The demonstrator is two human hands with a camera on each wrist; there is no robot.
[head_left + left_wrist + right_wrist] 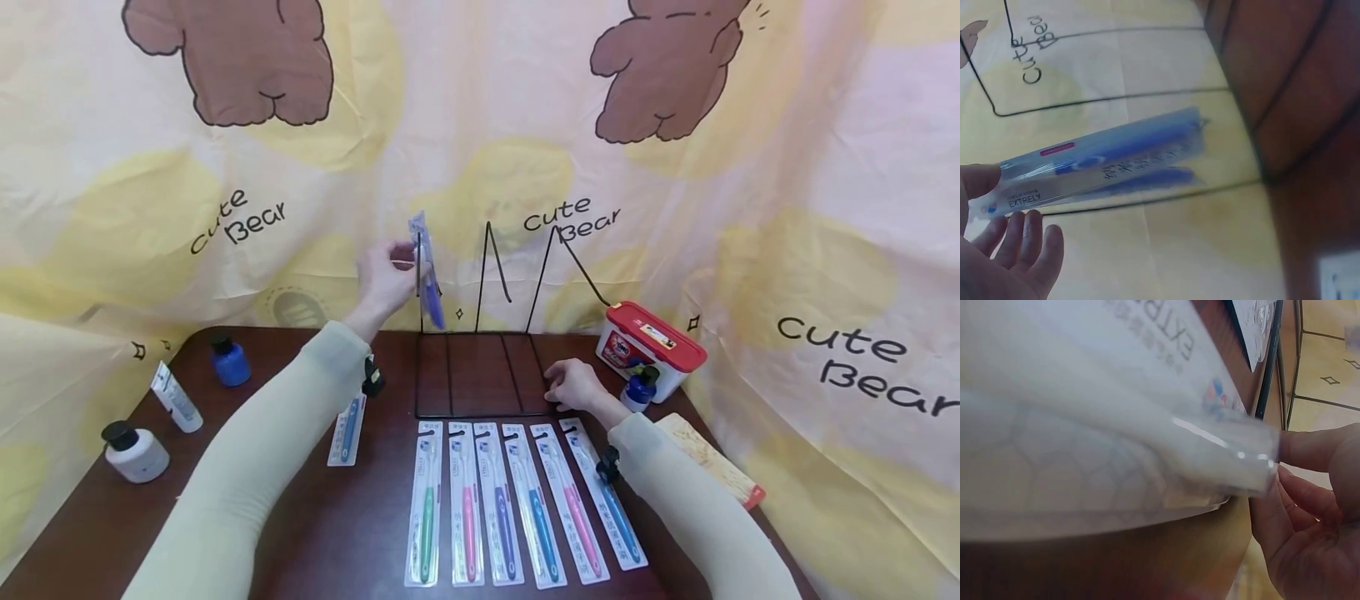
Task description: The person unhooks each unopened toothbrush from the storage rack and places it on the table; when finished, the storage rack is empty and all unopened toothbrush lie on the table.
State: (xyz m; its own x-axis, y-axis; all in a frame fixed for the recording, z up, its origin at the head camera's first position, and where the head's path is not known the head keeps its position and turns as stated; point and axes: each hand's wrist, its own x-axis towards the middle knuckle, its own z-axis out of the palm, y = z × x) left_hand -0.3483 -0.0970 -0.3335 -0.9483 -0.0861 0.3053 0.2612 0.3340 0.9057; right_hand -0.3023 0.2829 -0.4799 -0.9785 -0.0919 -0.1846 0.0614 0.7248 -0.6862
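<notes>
L hand (386,279) is raised at the wire rack's (480,367) leftmost prong, thumb & fingertips pinching a packaged purple toothbrush (427,275); other fingers loose. R hand (573,385) rests on the rack's base, fingers lightly bent, gripping nothing. Six packs (517,500) lie just in front.
</notes>
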